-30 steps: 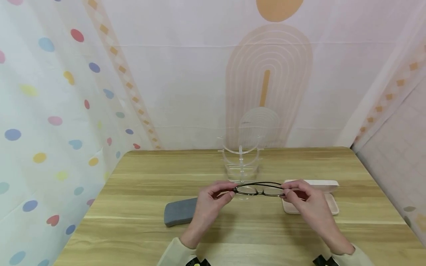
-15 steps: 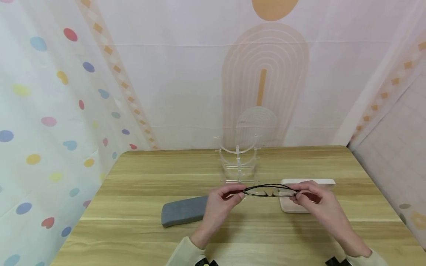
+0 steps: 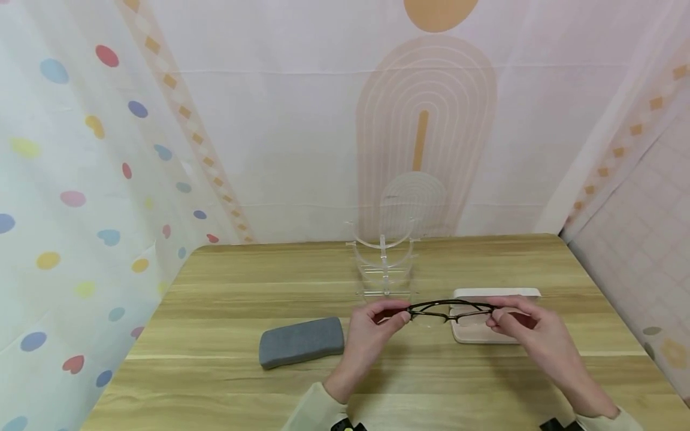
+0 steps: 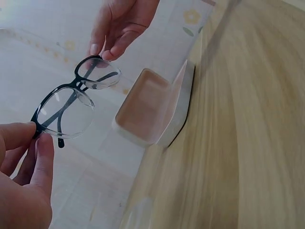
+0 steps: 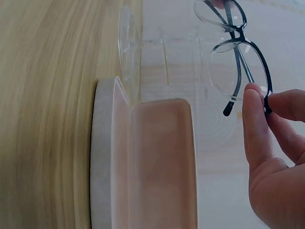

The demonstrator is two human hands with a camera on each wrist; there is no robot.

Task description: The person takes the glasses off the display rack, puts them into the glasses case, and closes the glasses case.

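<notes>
A pair of black-framed glasses (image 3: 451,310) is held above the table, its temple arms folded behind the lenses. My left hand (image 3: 374,332) pinches the frame's left end between thumb and fingers. At the opposite end, my right hand (image 3: 530,329) pinches the other corner. Behind and below the right hand lies a pale glasses case (image 3: 474,336) with its lid up; the right wrist view shows the pink lining (image 5: 162,162), with nothing in it. The left wrist view has the glasses (image 4: 71,102) stretched between both hands, clear rims at the lower lens edges.
A closed grey glasses case (image 3: 302,342) lies left of the left hand. A clear acrylic display stand (image 3: 384,263) rises behind the glasses on the wooden table (image 3: 242,287). Patterned curtains (image 3: 296,120) hang at the back and left.
Both hands have shifted to the right with the glasses, which now overlap the pale case in the head view. The glasses have tilted, and the grey case shows fully.
</notes>
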